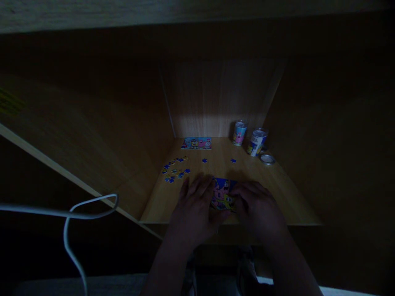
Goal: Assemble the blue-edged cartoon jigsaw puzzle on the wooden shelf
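A partly built cartoon jigsaw puzzle (222,193) lies near the front of a small wooden desk (277,197). My left hand (194,207) rests flat beside its left edge, fingers stretched forward and slightly apart. My right hand (257,207) lies over the puzzle's right edge, fingers curled down onto it; whether it pinches a piece is hidden in the dim light. Loose blue puzzle pieces (175,169) are scattered to the left, with single pieces (204,160) further back.
A picture card (196,143) lies at the back of the desk. Two small tins (240,132) (257,142) stand at the back right, a round lid (267,159) beside them. Wooden walls enclose the desk. A white cable (80,209) hangs at left.
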`<state>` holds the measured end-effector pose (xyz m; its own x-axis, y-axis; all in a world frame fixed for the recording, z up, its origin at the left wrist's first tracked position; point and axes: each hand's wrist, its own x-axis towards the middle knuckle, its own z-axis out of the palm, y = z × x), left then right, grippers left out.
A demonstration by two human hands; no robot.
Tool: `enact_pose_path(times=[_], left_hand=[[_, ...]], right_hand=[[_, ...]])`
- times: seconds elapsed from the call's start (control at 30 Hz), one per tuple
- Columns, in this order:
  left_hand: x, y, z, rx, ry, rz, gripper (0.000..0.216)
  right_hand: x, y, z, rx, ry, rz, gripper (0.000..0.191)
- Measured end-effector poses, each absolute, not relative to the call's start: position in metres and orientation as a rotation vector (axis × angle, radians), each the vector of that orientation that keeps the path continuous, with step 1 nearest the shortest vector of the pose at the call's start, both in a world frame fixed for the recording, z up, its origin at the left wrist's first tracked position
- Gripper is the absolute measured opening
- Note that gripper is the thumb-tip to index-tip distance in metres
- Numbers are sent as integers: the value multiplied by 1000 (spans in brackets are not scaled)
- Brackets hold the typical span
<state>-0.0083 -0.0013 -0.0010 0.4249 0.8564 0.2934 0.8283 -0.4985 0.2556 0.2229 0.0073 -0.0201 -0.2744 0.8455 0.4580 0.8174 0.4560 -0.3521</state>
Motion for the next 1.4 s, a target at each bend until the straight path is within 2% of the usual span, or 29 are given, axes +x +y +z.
enact_pose_path(times=[0.47, 0.7, 0.87, 1.23, 1.4], left_hand=[[-7, 1, 2, 2528, 1570, 610, 67], [-27, 6, 8, 2402, 1823, 698, 39], [-51, 19, 4, 2383, 1830, 831, 21], [-52, 26, -5, 2263, 1954, 911, 4], [-54, 24, 3, 2246, 1860, 924, 11]], right_hand=[[221, 5, -16, -1416, -2103, 84, 20], [221, 5, -14, -1426, -2105, 89, 19], [222, 5, -15, -1426, -2098, 131, 22], [220, 4, -13, -1433, -2075, 138, 21], [221, 4, -15, -1432, -2088, 116, 21]])
